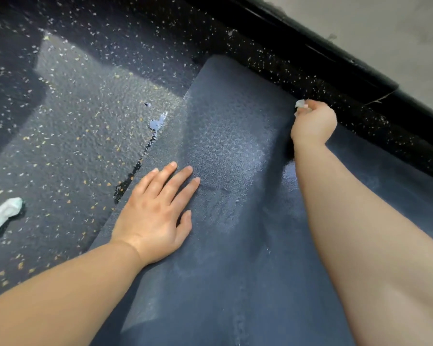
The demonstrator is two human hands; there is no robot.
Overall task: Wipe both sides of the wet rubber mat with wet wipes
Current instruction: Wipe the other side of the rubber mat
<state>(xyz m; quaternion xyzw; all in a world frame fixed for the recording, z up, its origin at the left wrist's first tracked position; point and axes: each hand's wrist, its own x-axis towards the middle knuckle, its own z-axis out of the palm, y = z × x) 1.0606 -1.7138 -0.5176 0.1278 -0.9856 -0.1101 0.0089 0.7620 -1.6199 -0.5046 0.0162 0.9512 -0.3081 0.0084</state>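
An indoor floor is shown, of the kind laid in gyms or workrooms, though which cannot be told: dark speckled flooring (85,121) flecked with white and yellow chips, met by a black skirting (310,53) under a plain grey wall (385,33). The rubber mat (235,245) is spread straight on it.

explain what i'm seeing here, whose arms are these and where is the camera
No machine here: these are a person's two bare arms, filmed by one wide-angle camera worn on their head, looking down. A dark rubber mat lies on a speckled floor. The left hand rests flat on the mat, fingers straight. The right hand grips a small white wet wipe at the mat's far edge. Another crumpled wipe lies on the floor at left, and a small puddle sits beside the mat.
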